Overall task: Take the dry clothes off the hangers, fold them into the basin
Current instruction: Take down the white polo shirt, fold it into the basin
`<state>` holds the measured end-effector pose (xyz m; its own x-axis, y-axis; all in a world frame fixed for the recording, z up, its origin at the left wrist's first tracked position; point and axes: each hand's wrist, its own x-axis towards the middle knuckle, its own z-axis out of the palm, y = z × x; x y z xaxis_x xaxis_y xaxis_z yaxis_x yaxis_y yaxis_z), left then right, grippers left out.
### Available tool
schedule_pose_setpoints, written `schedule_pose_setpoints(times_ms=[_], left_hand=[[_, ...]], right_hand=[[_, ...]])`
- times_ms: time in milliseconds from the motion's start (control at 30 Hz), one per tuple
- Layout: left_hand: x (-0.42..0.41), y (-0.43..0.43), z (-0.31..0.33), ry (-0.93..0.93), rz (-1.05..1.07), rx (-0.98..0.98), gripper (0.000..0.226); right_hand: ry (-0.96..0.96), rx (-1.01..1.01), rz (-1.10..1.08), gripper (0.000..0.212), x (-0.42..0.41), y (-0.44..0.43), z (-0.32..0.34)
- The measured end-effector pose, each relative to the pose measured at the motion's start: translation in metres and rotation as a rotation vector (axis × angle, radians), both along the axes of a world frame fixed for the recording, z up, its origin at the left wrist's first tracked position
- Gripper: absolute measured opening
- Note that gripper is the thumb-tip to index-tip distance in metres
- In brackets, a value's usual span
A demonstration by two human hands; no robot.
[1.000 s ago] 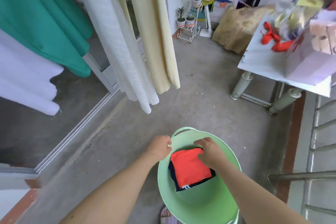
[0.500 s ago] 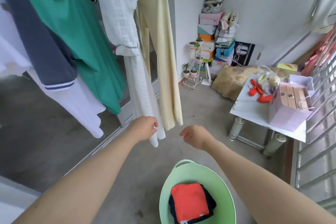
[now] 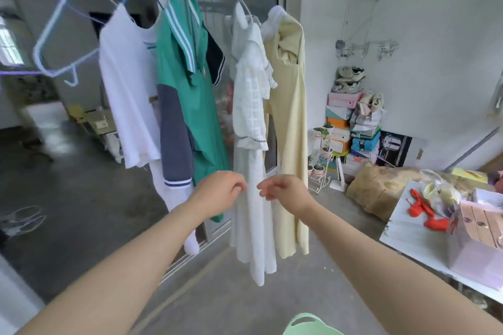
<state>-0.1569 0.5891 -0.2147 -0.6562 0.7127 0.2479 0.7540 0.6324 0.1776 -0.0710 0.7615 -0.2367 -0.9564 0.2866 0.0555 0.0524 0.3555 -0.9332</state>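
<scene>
Several garments hang on hangers from the rail: a white top (image 3: 128, 95), a green and navy shirt (image 3: 187, 95), a white lace dress (image 3: 251, 117) and a pale yellow dress (image 3: 290, 106). My left hand (image 3: 217, 193) and my right hand (image 3: 283, 193) are raised side by side in front of the white lace dress, fingers loosely curled, holding nothing. Whether the fingertips touch the dress cannot be told. Only the rim of the green basin (image 3: 310, 325) shows at the bottom edge.
Bare hangers (image 3: 62, 35) hang at the upper left. A white table (image 3: 419, 236) with a pink box (image 3: 479, 242) and red items stands at the right. Stacked shoe boxes (image 3: 351, 128), a plant stand (image 3: 322, 160) and a brown sack (image 3: 381, 187) fill the far corner.
My hands left the folded orange garment in the basin and rose to the white dress. The view tilted up from the basin to the hanging clothes.
</scene>
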Motion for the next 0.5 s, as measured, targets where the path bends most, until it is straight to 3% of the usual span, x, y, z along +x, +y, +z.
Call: schedule_pose_setpoints(times_ms=[167, 333, 500], left_hand=[[-0.017, -0.054, 0.063, 0.216, -0.078, 0.098, 0.028], [-0.028, -0.093, 0.134, 0.558, -0.042, 0.19, 0.026], [-0.052, -0.113, 0.191, 0.737, 0.058, 0.349, 0.025]], right_hand=[[0.161, -0.234, -0.008, 0.035, -0.034, -0.043, 0.057], [0.289, -0.177, 0.081, 0.032, -0.068, -0.086, 0.116], [0.429, -0.118, 0.138, 0.034, -0.091, -0.118, 0.183]])
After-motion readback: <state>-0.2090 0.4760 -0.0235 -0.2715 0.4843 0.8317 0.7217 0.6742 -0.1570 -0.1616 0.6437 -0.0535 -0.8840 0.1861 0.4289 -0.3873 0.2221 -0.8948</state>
